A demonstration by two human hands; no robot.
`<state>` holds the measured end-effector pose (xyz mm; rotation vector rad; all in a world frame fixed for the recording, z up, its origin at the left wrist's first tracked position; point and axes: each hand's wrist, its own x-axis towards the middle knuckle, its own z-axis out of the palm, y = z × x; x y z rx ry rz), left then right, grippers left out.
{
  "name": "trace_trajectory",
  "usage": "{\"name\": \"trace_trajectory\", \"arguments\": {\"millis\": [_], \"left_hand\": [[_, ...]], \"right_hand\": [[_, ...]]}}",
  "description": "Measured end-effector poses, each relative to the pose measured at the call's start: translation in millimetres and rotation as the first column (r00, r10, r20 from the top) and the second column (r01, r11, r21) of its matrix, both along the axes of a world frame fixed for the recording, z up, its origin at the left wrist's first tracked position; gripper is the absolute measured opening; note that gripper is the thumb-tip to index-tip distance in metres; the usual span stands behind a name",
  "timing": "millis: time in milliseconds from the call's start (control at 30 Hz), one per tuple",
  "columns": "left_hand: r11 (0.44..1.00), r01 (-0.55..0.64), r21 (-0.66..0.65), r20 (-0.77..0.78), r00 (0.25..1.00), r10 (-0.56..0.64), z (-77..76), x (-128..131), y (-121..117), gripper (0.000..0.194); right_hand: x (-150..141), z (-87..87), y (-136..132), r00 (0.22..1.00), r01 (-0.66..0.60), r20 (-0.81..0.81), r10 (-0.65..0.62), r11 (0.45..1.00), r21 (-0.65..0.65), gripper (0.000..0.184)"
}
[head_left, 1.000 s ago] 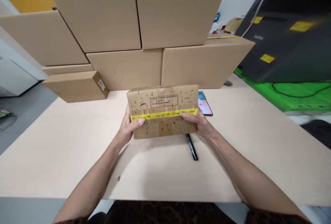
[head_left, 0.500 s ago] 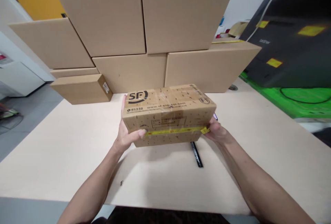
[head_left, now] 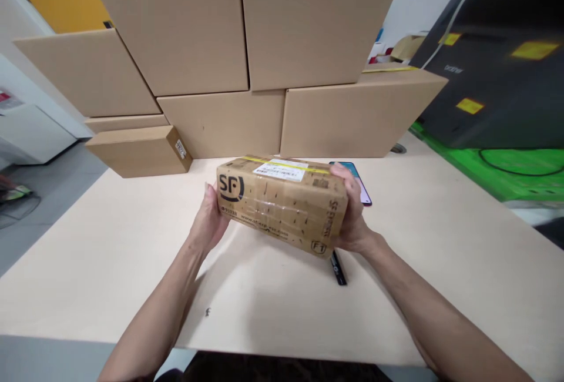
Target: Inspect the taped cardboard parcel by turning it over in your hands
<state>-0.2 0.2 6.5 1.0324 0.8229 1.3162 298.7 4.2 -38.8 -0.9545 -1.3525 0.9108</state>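
Note:
Between my two hands is a brown cardboard box (head_left: 277, 208) with SF print, tilted above the table. A white label (head_left: 282, 169) and a yellow strip show on its upper face. My left hand (head_left: 211, 217) grips the box's left end, thumb up along the corner. At the other end my right hand (head_left: 355, 208) is closed on the box, fingers over the top edge. Under the box's right part lies a black marker-like stick (head_left: 338, 269), partly covered. Behind my right hand a phone (head_left: 363, 191) rests on the table, screen lit.
Large plain cartons (head_left: 304, 29) are stacked along the back of the table (head_left: 110, 264). A smaller flat carton (head_left: 132, 150) stands at the back left. To the right, a dark machine (head_left: 493, 76) with yellow stickers sits over a green surface (head_left: 511, 176).
Both hands have tipped the box toward me, so the labelled face now shows on top and the SF print faces me. Its right end has dropped lower, and more of the phone is visible.

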Motion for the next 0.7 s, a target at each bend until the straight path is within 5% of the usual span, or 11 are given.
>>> {"name": "trace_trajectory", "arguments": {"millis": [133, 233, 300, 467, 600, 700], "left_hand": [[0.987, -0.004, -0.159, -0.010, 1.000, 0.003, -5.0, -16, 8, 0.073], [0.982, 0.068, -0.177, -0.005, 0.998, -0.070, 0.2, -31, 10, 0.076], [0.979, 0.091, -0.182, 0.004, 0.996, -0.092, 6.3, -38, 11, 0.061], [0.991, 0.024, -0.128, 0.102, 0.995, -0.011, 13.7, -29, 10, 0.034], [0.989, -0.148, -0.001, 0.111, 0.983, 0.147, 11.8, -13, 6, 0.042], [0.968, -0.233, 0.093, 0.045, 0.972, 0.230, 5.3, -4, 3, 0.045]], "right_hand": [[-1, -9.1, -5, 0.945, 0.019, 0.296, -0.138, 0.928, 0.371, 0.055], [-5, -20.7, -11, 0.876, -0.020, 0.449, -0.175, 0.918, 0.397, 0.045], [-9, -28.4, -12, 0.855, -0.040, 0.488, -0.172, 0.918, 0.394, 0.041], [-12, -26.2, -5, 0.864, 0.075, 0.392, -0.315, 0.851, 0.519, 0.042], [-15, -1.7, -6, 0.953, 0.240, 0.129, -0.273, 0.944, 0.226, 0.054], [-21, 13.2, -10, 0.971, 0.063, -0.222, -0.083, 0.993, -0.098, 0.063]]}}
